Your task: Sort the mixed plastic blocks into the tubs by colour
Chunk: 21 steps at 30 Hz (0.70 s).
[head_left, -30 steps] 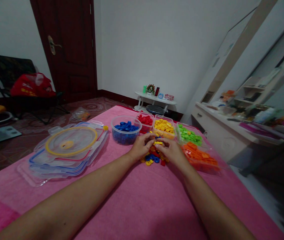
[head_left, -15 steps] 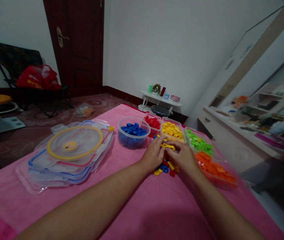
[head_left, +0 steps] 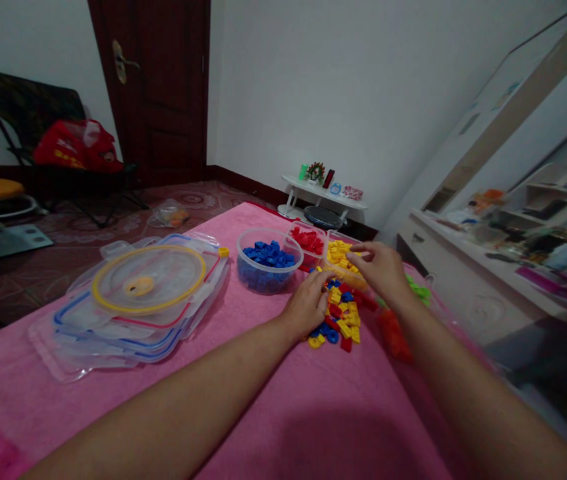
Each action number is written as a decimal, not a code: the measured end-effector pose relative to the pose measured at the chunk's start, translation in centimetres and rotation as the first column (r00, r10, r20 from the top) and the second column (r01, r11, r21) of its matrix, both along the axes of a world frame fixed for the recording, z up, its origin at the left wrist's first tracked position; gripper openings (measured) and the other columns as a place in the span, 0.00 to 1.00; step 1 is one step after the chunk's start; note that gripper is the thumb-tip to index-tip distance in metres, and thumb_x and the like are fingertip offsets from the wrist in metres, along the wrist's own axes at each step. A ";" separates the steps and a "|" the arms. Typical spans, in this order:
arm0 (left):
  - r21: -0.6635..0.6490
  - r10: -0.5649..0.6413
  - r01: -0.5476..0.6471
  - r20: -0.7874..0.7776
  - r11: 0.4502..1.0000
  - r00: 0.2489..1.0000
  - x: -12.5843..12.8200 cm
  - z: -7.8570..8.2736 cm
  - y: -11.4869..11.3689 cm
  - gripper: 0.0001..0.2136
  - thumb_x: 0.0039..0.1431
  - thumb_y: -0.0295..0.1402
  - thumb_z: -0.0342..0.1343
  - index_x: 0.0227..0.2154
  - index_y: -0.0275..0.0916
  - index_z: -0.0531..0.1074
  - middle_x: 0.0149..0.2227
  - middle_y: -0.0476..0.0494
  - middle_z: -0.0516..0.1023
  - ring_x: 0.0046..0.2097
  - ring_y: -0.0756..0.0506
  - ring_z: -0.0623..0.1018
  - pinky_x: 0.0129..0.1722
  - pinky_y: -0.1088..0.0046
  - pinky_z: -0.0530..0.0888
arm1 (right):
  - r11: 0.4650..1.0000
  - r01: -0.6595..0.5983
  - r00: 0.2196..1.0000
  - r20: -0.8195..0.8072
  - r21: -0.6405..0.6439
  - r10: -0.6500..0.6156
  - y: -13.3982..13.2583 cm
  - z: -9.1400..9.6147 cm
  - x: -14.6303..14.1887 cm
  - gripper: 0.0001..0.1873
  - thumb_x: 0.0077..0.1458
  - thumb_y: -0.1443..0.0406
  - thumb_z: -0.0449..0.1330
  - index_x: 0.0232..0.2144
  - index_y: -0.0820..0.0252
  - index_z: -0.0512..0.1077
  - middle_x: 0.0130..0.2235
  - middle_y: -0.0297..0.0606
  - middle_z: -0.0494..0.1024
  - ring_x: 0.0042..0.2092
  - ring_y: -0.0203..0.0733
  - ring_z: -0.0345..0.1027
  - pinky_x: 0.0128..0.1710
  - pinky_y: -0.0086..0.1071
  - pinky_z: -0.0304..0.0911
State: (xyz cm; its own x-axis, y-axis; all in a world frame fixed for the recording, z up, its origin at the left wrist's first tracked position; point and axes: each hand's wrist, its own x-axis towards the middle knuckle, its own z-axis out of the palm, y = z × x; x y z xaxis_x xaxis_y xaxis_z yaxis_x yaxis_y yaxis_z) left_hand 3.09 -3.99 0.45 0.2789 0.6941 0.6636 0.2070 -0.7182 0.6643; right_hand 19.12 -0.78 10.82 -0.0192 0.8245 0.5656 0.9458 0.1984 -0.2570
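A mixed pile of small yellow, red and blue plastic building pieces (head_left: 346, 319) lies on the pink-covered table. My left hand (head_left: 307, 305) rests at the pile's left edge, thumb and fingers apart, with nothing visible in it. Over the near side of the clear box of yellow pieces (head_left: 339, 253), my right hand (head_left: 382, 270) hovers with thumb and fingers spread. I see no piece between them. Left of that box stand a box of red pieces (head_left: 308, 240) and a round tub of blue pieces (head_left: 269, 261). My right arm partly covers the green pieces (head_left: 419, 291) and orange pieces (head_left: 394, 333).
Stacked clear plastic lids (head_left: 138, 313) lie on the left of the pink tablecloth (head_left: 263, 413). A low white shelf (head_left: 320, 190) stands by the wall, and a cluttered white cabinet (head_left: 443, 250) at the right. Farther left, a folding chair (head_left: 38, 107) holds a red bag.
My right hand has moved from the pile, up and right to the yellow box, and its fingers have spread. The yellow piece held over the pile is gone from there. My left hand stays beside the pile.
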 end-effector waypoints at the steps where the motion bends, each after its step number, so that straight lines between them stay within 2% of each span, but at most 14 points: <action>1: 0.007 0.005 -0.005 -0.014 1.000 1.000 0.0 0.0 0.0 0.21 0.53 0.19 0.46 0.50 0.39 0.63 0.48 0.41 0.70 0.50 0.45 0.69 0.53 0.66 0.67 | 0.999 -0.026 1.000 0.010 -0.025 0.026 -1.0 -0.5 -0.5 0.12 0.49 0.61 0.59 0.33 0.62 0.77 0.36 0.42 0.78 0.30 0.39 0.70 0.34 0.32 0.62; 5: 0.035 0.026 -0.024 -0.043 0.999 0.999 0.1 -0.2 0.1 0.22 0.52 0.19 0.46 0.50 0.38 0.63 0.49 0.40 0.70 0.52 0.44 0.69 0.55 0.64 0.66 | 0.991 -0.084 0.996 -0.012 -0.099 0.084 -4.1 -2.8 -1.4 0.12 0.49 0.68 0.56 0.35 0.60 0.77 0.38 0.39 0.79 0.35 0.39 0.72 0.39 0.31 0.64; 7: 0.041 0.043 -0.042 -0.036 0.998 0.998 0.1 -0.4 0.2 0.22 0.51 0.18 0.46 0.50 0.37 0.64 0.49 0.40 0.71 0.51 0.45 0.70 0.54 0.64 0.67 | 0.987 -0.101 0.995 0.001 -0.127 0.102 -4.7 -4.1 -1.3 0.19 0.47 0.73 0.54 0.40 0.59 0.76 0.43 0.39 0.78 0.43 0.40 0.71 0.45 0.32 0.62; 10: 0.033 0.080 -0.080 -0.022 0.996 0.997 0.0 -0.7 0.5 0.22 0.50 0.17 0.46 0.49 0.37 0.66 0.47 0.40 0.73 0.48 0.45 0.72 0.52 0.65 0.69 | 0.967 -0.137 0.981 0.109 -0.216 0.163 -4.9 -5.8 -1.0 0.27 0.43 0.78 0.52 0.45 0.57 0.74 0.48 0.39 0.76 0.51 0.43 0.66 0.51 0.34 0.58; 13: 0.021 0.099 -0.098 -0.031 0.995 0.995 -0.1 -0.9 0.6 0.21 0.50 0.17 0.46 0.47 0.37 0.68 0.45 0.41 0.74 0.46 0.46 0.73 0.49 0.66 0.70 | 0.951 -0.119 0.967 0.186 -0.285 0.177 -5.0 -6.7 -0.9 0.22 0.46 0.77 0.53 0.41 0.58 0.76 0.45 0.41 0.77 0.49 0.43 0.66 0.50 0.34 0.58; 16: 0.005 0.106 -0.106 -0.041 0.994 0.994 -0.2 -0.7 0.6 0.19 0.50 0.17 0.47 0.44 0.37 0.70 0.41 0.42 0.75 0.44 0.46 0.74 0.46 0.67 0.72 | 0.970 -0.066 0.977 0.184 -0.235 0.111 -5.1 -6.4 -0.7 0.16 0.46 0.75 0.54 0.36 0.58 0.76 0.43 0.40 0.77 0.48 0.42 0.66 0.50 0.33 0.57; 19: -0.014 0.115 -0.116 -0.048 0.993 0.992 -0.3 -0.6 0.5 0.18 0.50 0.18 0.47 0.43 0.36 0.71 0.40 0.42 0.75 0.42 0.47 0.74 0.44 0.68 0.73 | 0.985 -0.043 0.988 0.140 -0.166 0.067 -5.6 -4.7 -0.3 0.15 0.47 0.72 0.55 0.37 0.58 0.75 0.43 0.39 0.76 0.46 0.41 0.67 0.48 0.32 0.58; 21: -0.017 0.125 -0.126 -0.052 0.992 0.991 -0.3 -0.6 0.4 0.17 0.51 0.19 0.47 0.43 0.36 0.71 0.41 0.42 0.76 0.42 0.47 0.75 0.44 0.68 0.72 | 0.975 -0.022 0.992 0.116 -0.220 0.048 -6.2 -3.2 0.0 0.15 0.48 0.70 0.54 0.38 0.58 0.75 0.39 0.38 0.78 0.41 0.40 0.69 0.41 0.31 0.60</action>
